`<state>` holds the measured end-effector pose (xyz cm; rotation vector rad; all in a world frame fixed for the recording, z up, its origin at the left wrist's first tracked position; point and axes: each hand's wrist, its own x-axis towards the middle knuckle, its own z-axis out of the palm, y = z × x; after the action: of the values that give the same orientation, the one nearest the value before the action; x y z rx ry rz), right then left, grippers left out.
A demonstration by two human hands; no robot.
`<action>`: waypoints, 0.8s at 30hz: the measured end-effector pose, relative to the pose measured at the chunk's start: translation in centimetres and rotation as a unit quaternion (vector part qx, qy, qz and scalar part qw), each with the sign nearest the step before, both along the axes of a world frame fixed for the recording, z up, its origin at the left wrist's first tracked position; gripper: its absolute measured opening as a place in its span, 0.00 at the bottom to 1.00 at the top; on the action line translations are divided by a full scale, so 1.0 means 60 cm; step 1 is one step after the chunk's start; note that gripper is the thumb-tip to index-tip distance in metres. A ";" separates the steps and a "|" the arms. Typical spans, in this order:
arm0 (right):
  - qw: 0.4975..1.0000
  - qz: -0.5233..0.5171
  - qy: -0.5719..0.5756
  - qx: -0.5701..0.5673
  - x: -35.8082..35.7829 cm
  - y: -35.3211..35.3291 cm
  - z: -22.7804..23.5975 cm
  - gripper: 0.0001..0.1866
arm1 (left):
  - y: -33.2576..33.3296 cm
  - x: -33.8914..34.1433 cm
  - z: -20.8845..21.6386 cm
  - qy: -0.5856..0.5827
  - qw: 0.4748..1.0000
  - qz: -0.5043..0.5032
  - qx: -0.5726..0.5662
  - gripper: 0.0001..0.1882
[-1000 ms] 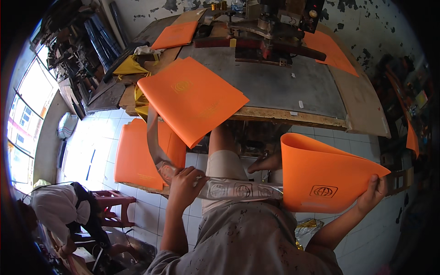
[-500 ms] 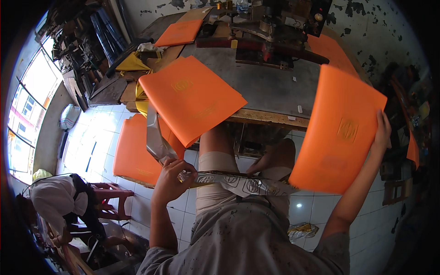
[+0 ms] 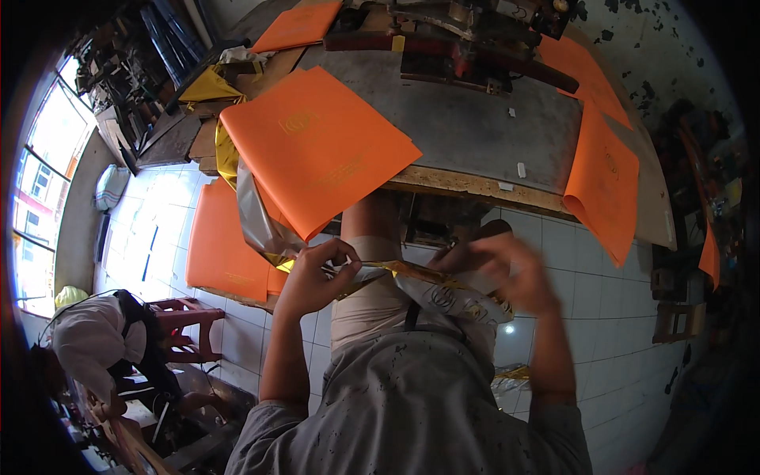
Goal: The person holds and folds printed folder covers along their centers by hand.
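A strip of shiny gold and silver foil (image 3: pixel 443 294) with stamped emblem marks stretches across my lap. My left hand (image 3: pixel 321 273) is closed on its left part in a pinch. From there a longer band of foil (image 3: pixel 257 207) runs up past the table's edge, partly behind an orange folder (image 3: pixel 317 150). My right hand (image 3: pixel 518 273) is at the foil's right end, smeared by motion, so its grip is unclear. A second orange folder (image 3: pixel 608 170) with an emblem lies at the table's right edge, its lower part curling over and hanging down.
A dark metal press (image 3: pixel 455 59) stands on the grey-topped table (image 3: pixel 491 134). More orange folders (image 3: pixel 226 245) are piled low on the left; another orange folder (image 3: pixel 299 25) lies at the back. At the lower left a person (image 3: pixel 103 340) bends forward beside a red stool (image 3: pixel 190 321).
My right hand has let go of the orange folder, now at the table's right edge, and has come left to the foil. My left hand has risen slightly, keeping the foil pinched.
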<state>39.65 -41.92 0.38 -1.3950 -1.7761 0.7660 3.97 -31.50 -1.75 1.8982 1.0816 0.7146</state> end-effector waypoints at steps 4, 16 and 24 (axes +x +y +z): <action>0.978 -0.014 -0.108 0.177 -0.149 0.023 -0.069 0.24 | -0.003 0.019 0.015 -0.009 1.000 0.000 -0.012 0.07; 0.994 -0.021 -0.046 0.100 -0.171 0.026 -0.056 0.08 | -0.035 0.060 0.013 0.104 0.968 -0.058 0.220 0.10; 0.986 -0.068 -0.071 0.134 -0.170 0.026 -0.038 0.11 | -0.028 0.089 -0.008 0.054 0.970 -0.098 0.216 0.07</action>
<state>29.44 -40.34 -1.92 -1.3977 -1.7924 0.3470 9.30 -33.15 -2.26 2.4011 0.8326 0.7863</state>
